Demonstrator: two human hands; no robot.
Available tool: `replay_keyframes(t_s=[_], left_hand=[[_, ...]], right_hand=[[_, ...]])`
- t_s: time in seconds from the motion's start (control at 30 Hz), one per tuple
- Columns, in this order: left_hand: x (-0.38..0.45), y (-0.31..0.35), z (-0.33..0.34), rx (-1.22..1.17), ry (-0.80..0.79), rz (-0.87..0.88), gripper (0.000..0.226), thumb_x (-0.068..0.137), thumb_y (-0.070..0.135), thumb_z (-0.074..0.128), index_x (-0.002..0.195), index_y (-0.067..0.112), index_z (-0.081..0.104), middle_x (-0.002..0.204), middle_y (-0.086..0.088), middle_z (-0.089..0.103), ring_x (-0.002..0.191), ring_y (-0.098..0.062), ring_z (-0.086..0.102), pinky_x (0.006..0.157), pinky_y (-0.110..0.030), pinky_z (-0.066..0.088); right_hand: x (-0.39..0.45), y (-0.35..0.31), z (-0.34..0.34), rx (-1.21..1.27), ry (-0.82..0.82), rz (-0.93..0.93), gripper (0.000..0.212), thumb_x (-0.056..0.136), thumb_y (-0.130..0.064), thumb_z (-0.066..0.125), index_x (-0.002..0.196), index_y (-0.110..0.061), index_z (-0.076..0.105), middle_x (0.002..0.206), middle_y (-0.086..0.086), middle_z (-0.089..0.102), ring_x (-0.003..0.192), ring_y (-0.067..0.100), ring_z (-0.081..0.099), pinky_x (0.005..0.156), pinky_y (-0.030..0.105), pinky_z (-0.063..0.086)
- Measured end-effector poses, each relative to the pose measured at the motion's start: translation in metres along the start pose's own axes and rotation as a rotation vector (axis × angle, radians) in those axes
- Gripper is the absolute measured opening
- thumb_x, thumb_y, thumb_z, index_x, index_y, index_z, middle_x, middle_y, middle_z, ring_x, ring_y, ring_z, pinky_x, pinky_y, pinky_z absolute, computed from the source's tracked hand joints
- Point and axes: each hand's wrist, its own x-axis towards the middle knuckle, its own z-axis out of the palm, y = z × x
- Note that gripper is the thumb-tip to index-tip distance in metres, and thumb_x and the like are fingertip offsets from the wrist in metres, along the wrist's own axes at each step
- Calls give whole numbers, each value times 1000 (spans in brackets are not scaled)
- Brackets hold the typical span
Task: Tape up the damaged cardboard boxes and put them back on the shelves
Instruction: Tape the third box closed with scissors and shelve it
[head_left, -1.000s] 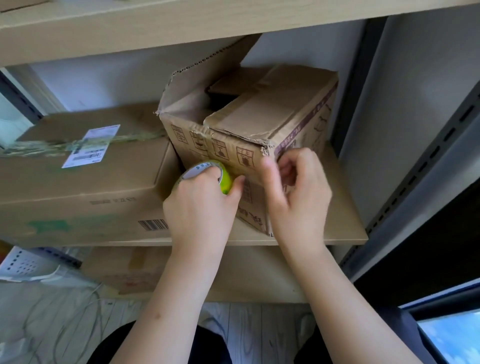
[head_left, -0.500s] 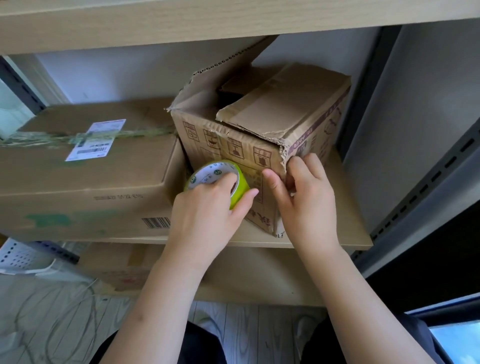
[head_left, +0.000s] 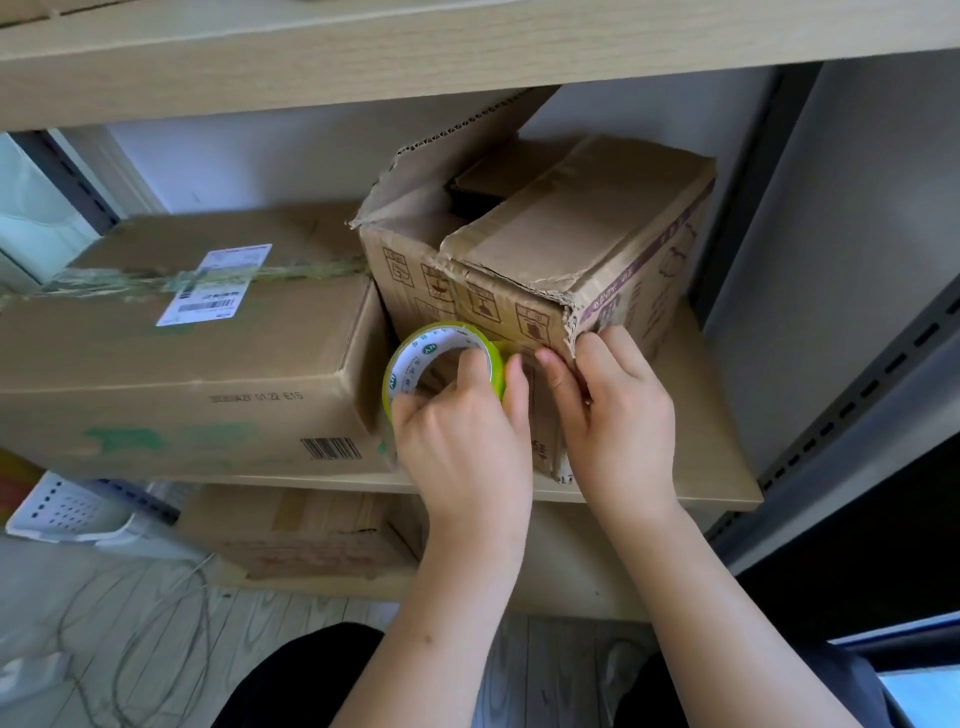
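Observation:
A torn cardboard box (head_left: 582, 244) sits askew on the wooden shelf (head_left: 696, 467), its top flaps partly open and its front corner ragged. My left hand (head_left: 462, 441) grips a green tape roll (head_left: 410, 366) held against the box's front face. My right hand (head_left: 613, 410) presses on the torn front corner, fingers flat on the cardboard just beside the roll. A short stretch of tape seems to run between the roll and my right fingers, but it is hard to see.
A long cardboard box (head_left: 182, 374) with a shipping label lies to the left on the same shelf, touching the torn one. Another box (head_left: 301, 535) stands on the shelf below. A white basket (head_left: 67, 509) and loose cords (head_left: 156, 613) lie on the floor. A grey metal upright (head_left: 857, 364) rises at right.
My left hand has tilted the tape roll so its white core faces me and shifted it slightly left. My right hand has slid down the box's torn corner.

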Motion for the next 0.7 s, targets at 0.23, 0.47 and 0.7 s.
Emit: replay_keyframes(t_s=[0.23, 0.47, 0.7], left_hand=[[3, 29, -11, 4, -186, 0, 35, 103, 35, 37, 94, 10, 60, 66, -11, 66, 62, -32, 63, 74, -38, 45], [11, 33, -25, 11, -371, 205, 21, 102, 30, 25, 90, 16, 35, 65, 2, 34, 67, -24, 50, 64, -31, 34], [16, 10, -32, 14, -519, 304, 20, 97, 29, 45, 82, 16, 41, 66, 1, 44, 67, -25, 54, 58, -30, 34]], right_hand=[[-7, 3, -2, 111, -17, 76, 33, 101, -26, 56, 72, -15, 44, 75, -9, 38, 60, 10, 38, 50, 24, 33], [-8, 15, -9, 239, -109, 22, 35, 104, -27, 45, 72, -14, 41, 77, -7, 36, 66, 7, 39, 57, 13, 27], [-1, 3, -35, -55, -301, -45, 28, 104, -34, 35, 95, -16, 54, 92, -9, 46, 68, 5, 43, 56, 13, 32]])
